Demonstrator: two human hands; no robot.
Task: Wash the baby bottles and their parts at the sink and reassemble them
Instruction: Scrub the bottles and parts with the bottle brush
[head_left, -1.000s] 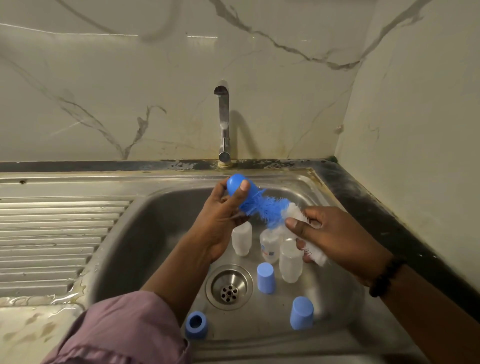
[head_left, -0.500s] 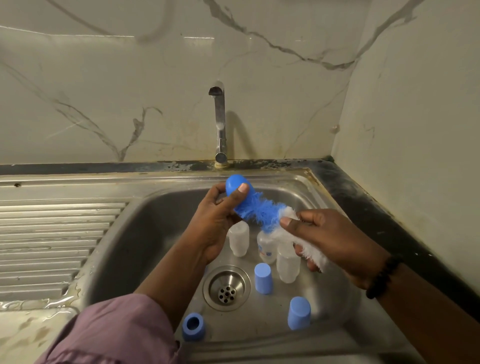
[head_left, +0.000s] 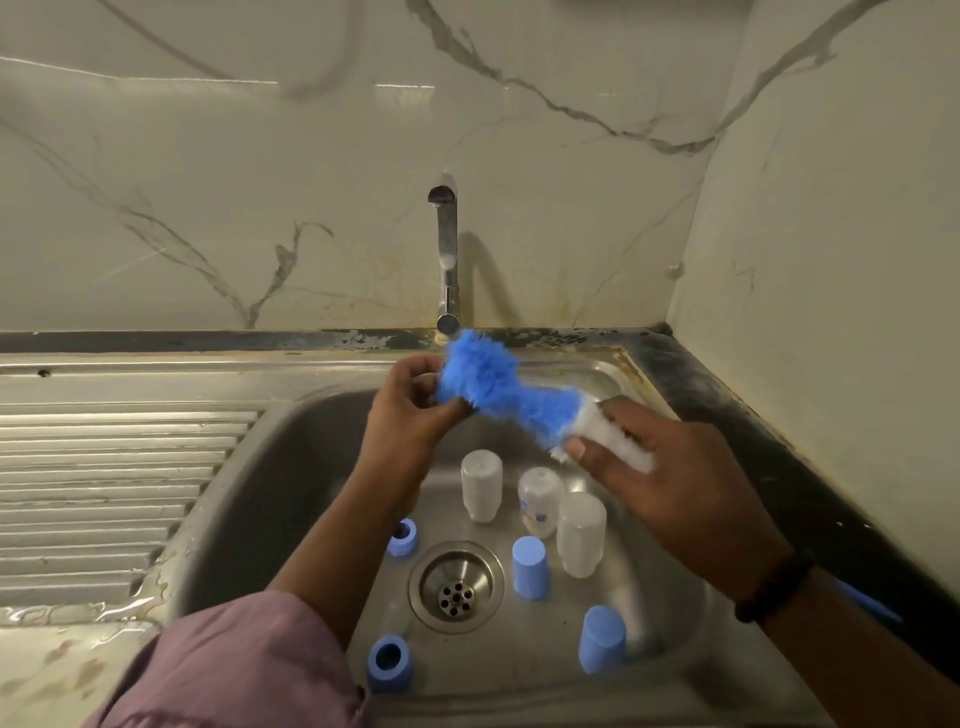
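In the head view, the person holds a bottle brush (head_left: 506, 397) above the far edge of the sink (head_left: 291, 467), just below the tap (head_left: 445, 249), from which no water shows. The left hand (head_left: 410, 410) has its fingers curled around the lower side of the fluffy blue bristle head, pinching the tuft; whether a small part sits inside that grip cannot be told, since the bristles cover it. The right hand (head_left: 670, 478) grips the white part of the brush, thumb pressed along the front and fingers wrapped behind it. On the sink floor, three clear bottles (head_left: 540, 501) stand upside down in a loose cluster near the centre, toward the far right of the drain (head_left: 456, 586). A blue cap (head_left: 531, 567) stands just right of the drain and another blue cap (head_left: 602, 640) nearer the front right corner. One blue ring (head_left: 402, 538) lies left of the drain beside the left forearm, and a second blue ring (head_left: 389, 665) lies toward the front edge. The bottles and parts look like light, stiff plastic, likely slick when wet, so each is best taken around its body with the whole hand instead of by the rim. The bristles are soft and yielding, so the firm hold belongs on the stiffer white part.
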